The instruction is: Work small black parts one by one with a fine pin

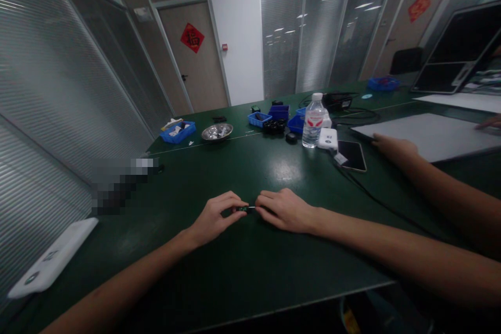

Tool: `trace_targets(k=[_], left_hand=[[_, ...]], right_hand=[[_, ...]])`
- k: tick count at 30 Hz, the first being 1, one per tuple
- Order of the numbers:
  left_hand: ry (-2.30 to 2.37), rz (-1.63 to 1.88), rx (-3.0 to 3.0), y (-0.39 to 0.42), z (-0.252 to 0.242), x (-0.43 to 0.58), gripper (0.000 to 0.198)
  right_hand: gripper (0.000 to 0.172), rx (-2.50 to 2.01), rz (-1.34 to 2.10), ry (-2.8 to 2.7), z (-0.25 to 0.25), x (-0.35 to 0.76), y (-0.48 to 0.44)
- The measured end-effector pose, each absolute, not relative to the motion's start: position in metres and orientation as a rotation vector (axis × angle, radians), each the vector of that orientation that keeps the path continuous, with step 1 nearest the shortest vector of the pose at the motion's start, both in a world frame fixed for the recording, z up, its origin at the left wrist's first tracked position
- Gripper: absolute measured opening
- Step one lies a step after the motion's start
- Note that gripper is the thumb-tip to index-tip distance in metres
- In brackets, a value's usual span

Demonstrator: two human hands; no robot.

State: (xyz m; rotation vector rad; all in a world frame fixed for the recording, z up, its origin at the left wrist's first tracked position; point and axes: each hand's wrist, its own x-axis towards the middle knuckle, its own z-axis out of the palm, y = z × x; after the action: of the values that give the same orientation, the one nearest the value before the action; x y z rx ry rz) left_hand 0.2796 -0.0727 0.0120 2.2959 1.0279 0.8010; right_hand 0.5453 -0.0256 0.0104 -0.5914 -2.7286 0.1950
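My left hand (217,216) pinches a small dark-green piece like a circuit board (243,209) between thumb and fingertips, just above the green table (250,271). From the right, a thin metal shaft (251,207) reaches the board's edge. My right hand (287,210) is closed round the other end of that shaft, and its fingers hide the handle, so the kind of tool cannot be made out. Both hands are close together, with the wrists low over the tabletop.
Across the table stand a steel bowl (217,132), blue trays (178,132), a water bottle (313,120), a white power bank (327,139) and a phone (352,156). A cable (376,199) runs rightward. Another person's hand (395,148) rests by a pale flat panel (434,135).
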Motion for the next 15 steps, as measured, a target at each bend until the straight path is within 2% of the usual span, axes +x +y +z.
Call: trace_targets(k=[15], left_hand=[[1.008,0.767,2.312,-0.0735,0.0121,0.2807,0.024]], right_hand=[[0.025,-0.574,0.152,-2.771,0.0113,0.5461,-0.0258]])
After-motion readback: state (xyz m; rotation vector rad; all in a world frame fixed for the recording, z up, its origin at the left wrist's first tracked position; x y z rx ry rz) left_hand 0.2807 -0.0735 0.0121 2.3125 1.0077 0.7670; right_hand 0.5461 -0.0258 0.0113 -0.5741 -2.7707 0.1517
